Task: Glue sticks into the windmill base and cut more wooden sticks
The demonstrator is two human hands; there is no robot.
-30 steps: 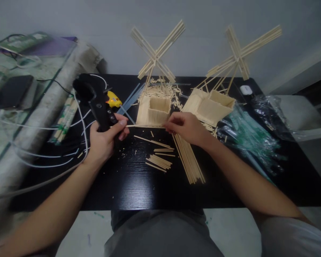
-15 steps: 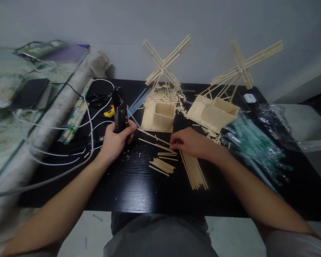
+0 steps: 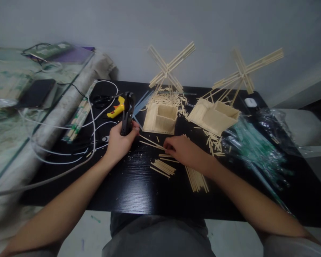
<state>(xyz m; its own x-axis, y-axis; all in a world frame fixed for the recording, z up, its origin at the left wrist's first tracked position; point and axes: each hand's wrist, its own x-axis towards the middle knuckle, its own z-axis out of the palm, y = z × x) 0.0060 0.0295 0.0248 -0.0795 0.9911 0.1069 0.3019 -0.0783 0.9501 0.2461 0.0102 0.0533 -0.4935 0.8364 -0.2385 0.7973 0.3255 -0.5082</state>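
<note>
My left hand [image 3: 121,143] is closed around the handle of a black tool [image 3: 127,113] that stands upright above the black table [image 3: 139,185]. My right hand [image 3: 182,151] rests on the table with its fingers pinched on a thin bamboo stick [image 3: 151,142] that runs left toward the tool. Below it lie a small pile of short cut sticks [image 3: 162,167] and a bundle of long sticks [image 3: 195,178]. Behind stand two stick-built windmill models, the left windmill [image 3: 163,107] and the right windmill [image 3: 216,107].
A yellow glue gun [image 3: 117,107], scissors [image 3: 101,100] and white cables [image 3: 69,142] lie at the back left. A grey roll [image 3: 53,117] runs along the table's left edge. Green-printed plastic wrappers [image 3: 251,150] cover the right side. Loose stick offcuts [image 3: 212,141] are scattered about.
The black tool has turned from broadside to edge-on and dropped lower in my left hand. My right hand has moved down from the left windmill to the table, stick still pinched.
</note>
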